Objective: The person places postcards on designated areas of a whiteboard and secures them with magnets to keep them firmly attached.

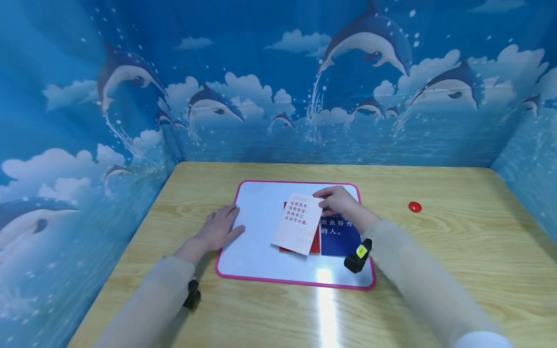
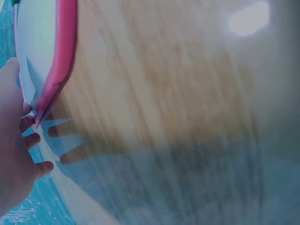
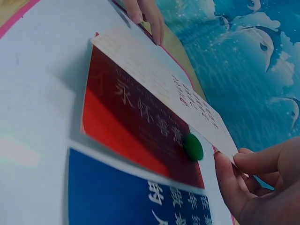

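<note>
Dolphin backdrop walls a wooden table [image 1: 435, 251]. Head view: left hand [image 1: 219, 227] flat, released, on whiteboard [image 1: 256, 251] edge at 9 o'clock; right hand [image 1: 339, 203] pinches white card [image 1: 298, 222] at board centre. Left wrist: blurred, fingers straight. Right wrist: card looks light, bendy, best taken by its edge; green magnet [image 3: 193, 146] on red card [image 3: 136, 126]; blue card [image 3: 126, 197] cut off

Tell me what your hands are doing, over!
Left hand flat on whiteboard edge. Right hand pinches white card, lifted over red card. Green magnet beneath.
</note>
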A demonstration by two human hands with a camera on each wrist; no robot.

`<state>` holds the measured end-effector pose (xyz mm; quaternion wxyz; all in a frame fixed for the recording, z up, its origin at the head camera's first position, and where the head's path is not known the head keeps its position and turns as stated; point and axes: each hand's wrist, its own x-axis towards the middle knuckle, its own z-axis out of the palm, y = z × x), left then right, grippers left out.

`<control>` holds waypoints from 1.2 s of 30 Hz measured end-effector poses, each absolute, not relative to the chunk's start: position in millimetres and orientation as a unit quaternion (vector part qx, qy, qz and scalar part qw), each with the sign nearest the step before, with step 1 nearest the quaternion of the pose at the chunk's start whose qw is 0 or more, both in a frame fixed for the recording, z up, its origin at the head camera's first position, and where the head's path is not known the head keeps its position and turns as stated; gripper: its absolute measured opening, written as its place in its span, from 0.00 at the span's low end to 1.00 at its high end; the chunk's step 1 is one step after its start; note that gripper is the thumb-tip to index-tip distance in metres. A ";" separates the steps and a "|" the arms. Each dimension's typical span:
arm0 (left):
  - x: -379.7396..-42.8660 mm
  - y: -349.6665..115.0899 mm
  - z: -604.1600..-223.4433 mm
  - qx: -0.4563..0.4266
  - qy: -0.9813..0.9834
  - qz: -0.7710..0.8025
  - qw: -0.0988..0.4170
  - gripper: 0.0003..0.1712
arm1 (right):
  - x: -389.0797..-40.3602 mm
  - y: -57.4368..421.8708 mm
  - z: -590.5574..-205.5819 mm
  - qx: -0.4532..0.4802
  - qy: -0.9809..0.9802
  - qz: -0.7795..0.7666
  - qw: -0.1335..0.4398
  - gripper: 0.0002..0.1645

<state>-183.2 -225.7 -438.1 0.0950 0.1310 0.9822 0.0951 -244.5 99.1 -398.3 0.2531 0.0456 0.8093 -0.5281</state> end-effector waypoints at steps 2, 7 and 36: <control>-183.2 -225.8 -438.5 0.129 0.982 0.096 0.095 0.39 | -245.0 91.4 -397.5 0.050 0.810 -0.525 0.258 0.25; -183.5 -226.8 -438.5 0.129 0.982 0.097 0.094 0.39 | -247.4 73.3 -398.0 0.055 0.810 -0.521 0.265 0.23; -185.7 -226.5 -441.6 0.127 0.982 0.102 0.094 0.39 | -245.1 23.9 -402.6 0.061 0.774 -0.576 0.256 0.23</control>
